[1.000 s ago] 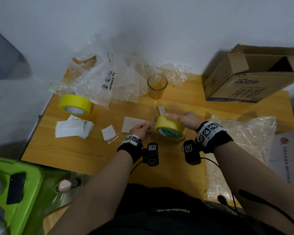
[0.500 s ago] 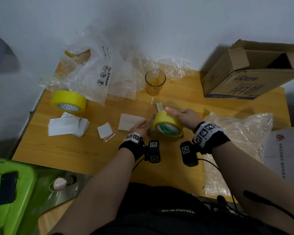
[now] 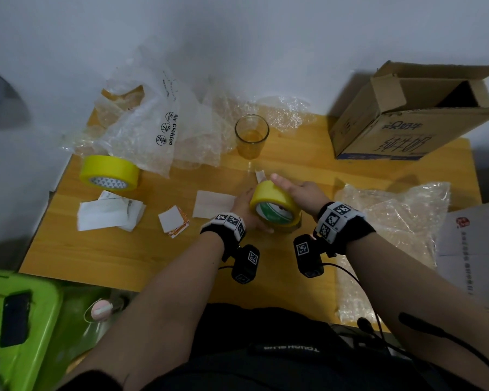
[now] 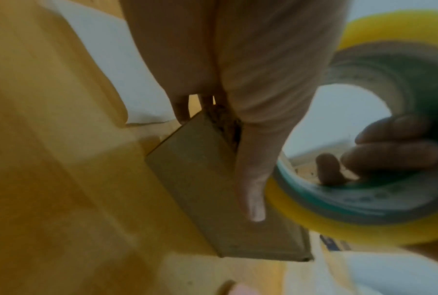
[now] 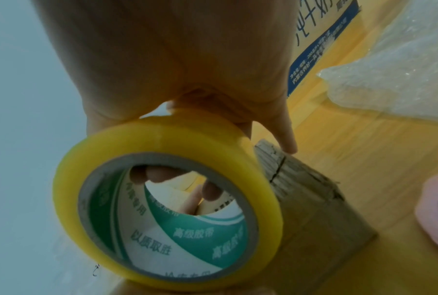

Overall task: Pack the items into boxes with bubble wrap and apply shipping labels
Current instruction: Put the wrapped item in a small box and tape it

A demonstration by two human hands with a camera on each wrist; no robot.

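My right hand (image 3: 299, 190) grips a yellow tape roll (image 3: 274, 204), fingers curled through its core (image 5: 160, 175). The roll stands tilted on edge on top of a small brown cardboard box (image 5: 314, 199), which is mostly hidden in the head view. My left hand (image 3: 246, 210) holds that box (image 4: 213, 189) from the left, thumb lying across its side and fingers behind it, right against the roll (image 4: 314, 225). A short white strip (image 3: 260, 176) sticks up behind the roll. A white label (image 3: 212, 203) lies just left of my left hand.
A second yellow tape roll (image 3: 108, 172), more labels (image 3: 108, 213) and small cards (image 3: 174, 221) lie at the left. A glass (image 3: 251, 136) and air-cushion bags (image 3: 158, 128) stand behind. A large open carton (image 3: 407, 122), bubble wrap (image 3: 392, 215) and a white box (image 3: 474, 249) are on the right.
My right hand has tipped the roll further onto its edge. My left hand has moved in closer against the roll, on the small box. The head view has shifted slightly.
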